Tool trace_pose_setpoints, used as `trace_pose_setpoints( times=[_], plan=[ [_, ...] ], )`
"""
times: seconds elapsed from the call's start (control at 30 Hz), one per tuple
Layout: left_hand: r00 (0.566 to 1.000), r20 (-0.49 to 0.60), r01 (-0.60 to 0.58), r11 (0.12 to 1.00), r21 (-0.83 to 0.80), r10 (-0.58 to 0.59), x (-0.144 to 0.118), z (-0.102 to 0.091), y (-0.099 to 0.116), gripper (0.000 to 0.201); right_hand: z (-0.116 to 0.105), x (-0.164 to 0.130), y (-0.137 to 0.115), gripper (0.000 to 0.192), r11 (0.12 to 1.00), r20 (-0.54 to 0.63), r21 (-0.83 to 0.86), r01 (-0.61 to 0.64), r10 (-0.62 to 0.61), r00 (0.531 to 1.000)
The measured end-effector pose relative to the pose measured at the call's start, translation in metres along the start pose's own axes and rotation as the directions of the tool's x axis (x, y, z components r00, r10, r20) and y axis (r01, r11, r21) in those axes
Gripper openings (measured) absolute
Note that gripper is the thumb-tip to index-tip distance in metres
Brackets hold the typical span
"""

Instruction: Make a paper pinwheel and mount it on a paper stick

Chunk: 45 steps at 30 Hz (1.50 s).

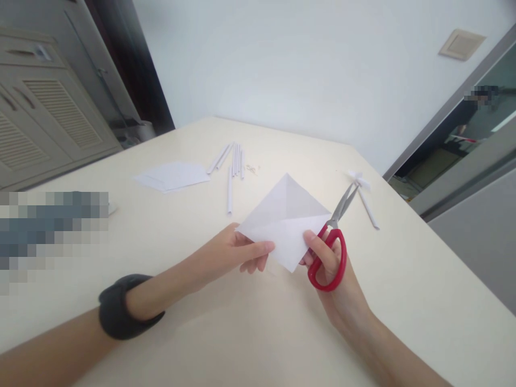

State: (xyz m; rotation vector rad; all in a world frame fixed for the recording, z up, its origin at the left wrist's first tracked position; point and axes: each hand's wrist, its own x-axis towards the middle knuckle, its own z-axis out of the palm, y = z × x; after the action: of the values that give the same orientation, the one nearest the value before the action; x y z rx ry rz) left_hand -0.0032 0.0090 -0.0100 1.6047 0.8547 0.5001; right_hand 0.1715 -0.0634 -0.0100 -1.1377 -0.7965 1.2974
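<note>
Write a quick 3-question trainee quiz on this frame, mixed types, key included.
1. True or false: the right hand holds red-handled scissors.
2. Which hand pinches the folded white paper at its left corner? A) left hand B) right hand C) neither
3. Fill in: the rolled paper tubes lie on the table ____ the folded paper, farther from the person.

Key: 1 true; 2 A; 3 beyond.
</note>
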Motion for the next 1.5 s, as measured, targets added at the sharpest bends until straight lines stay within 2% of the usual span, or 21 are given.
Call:
trace_pose_setpoints(
  times=[0.1, 0.17, 0.27, 0.33, 0.37, 0.5, 0.67, 0.73, 0.83, 1.03, 1.2, 1.37, 1.5],
  plan=[
    [0.996, -0.078, -0.044, 0.996, 0.075, 0.050, -0.001, -0.005, 0.005, 0.039, 0.001, 0.001, -0.003, 0.030, 0.999, 0.082, 0.013, 0.035, -0.036, 0.996],
    [0.981, -0.169, -0.075, 0.991, 0.111, 0.093, -0.002, -0.010, 0.010, 0.040, 0.001, -0.001, -0.009, 0.027, 1.000, 0.170, -0.014, -0.011, 0.013, 0.985],
    [0.917, -0.354, -0.153, 0.981, 0.116, 0.185, -0.003, -0.016, 0.015, 0.041, 0.003, -0.004, -0.019, 0.028, 0.997, 0.195, -0.066, -0.031, 0.044, 0.980],
    [0.879, -0.426, -0.198, 0.977, 0.081, 0.214, -0.003, -0.019, 0.016, 0.044, 0.003, -0.006, -0.023, 0.032, 0.996, 0.220, -0.081, -0.041, 0.058, 0.974],
    [0.874, -0.439, -0.210, 0.976, 0.050, 0.210, -0.003, -0.020, 0.016, 0.046, 0.003, -0.006, -0.023, 0.035, 0.995, 0.248, -0.090, -0.049, 0.070, 0.966],
    [0.890, -0.423, -0.208, 0.977, -0.044, 0.170, -0.004, -0.021, 0.015, 0.047, 0.002, -0.005, -0.012, 0.049, 0.990, 0.384, -0.115, -0.082, 0.120, 0.915],
    [0.867, -0.453, -0.248, 0.968, -0.032, 0.207, -0.005, -0.017, 0.016, 0.045, -0.007, -0.002, 0.010, 0.065, 0.989, 0.412, -0.113, -0.097, 0.135, 0.901],
    [0.859, -0.461, -0.257, 0.966, -0.014, 0.222, -0.006, -0.017, 0.018, 0.045, -0.008, -0.004, 0.011, 0.058, 0.975, 0.406, -0.214, -0.068, 0.152, 0.901],
    [0.869, -0.449, -0.213, 0.976, 0.041, 0.209, -0.008, -0.016, 0.019, 0.048, -0.004, -0.009, 0.006, 0.046, 0.940, 0.432, -0.341, 0.012, 0.145, 0.890],
    [0.898, -0.404, -0.130, 0.982, 0.136, 0.175, -0.008, -0.010, 0.016, 0.045, 0.005, -0.012, -0.002, 0.042, 0.930, 0.531, -0.362, 0.066, 0.147, 0.835],
    [0.928, -0.349, -0.089, 0.986, 0.138, 0.132, -0.008, -0.006, 0.014, 0.041, 0.007, -0.011, -0.002, 0.053, 0.938, 0.512, -0.342, 0.053, 0.138, 0.848],
    [0.907, -0.388, -0.126, 0.985, 0.119, 0.163, -0.009, -0.008, 0.017, 0.048, 0.008, -0.012, 0.000, 0.055, 0.941, 0.465, -0.337, -0.020, 0.185, 0.866],
    [0.909, -0.390, -0.107, 0.986, 0.126, 0.149, -0.007, -0.009, 0.017, 0.047, 0.007, -0.011, 0.002, 0.059, 0.944, 0.477, -0.330, -0.010, 0.176, 0.861]
  ],
)
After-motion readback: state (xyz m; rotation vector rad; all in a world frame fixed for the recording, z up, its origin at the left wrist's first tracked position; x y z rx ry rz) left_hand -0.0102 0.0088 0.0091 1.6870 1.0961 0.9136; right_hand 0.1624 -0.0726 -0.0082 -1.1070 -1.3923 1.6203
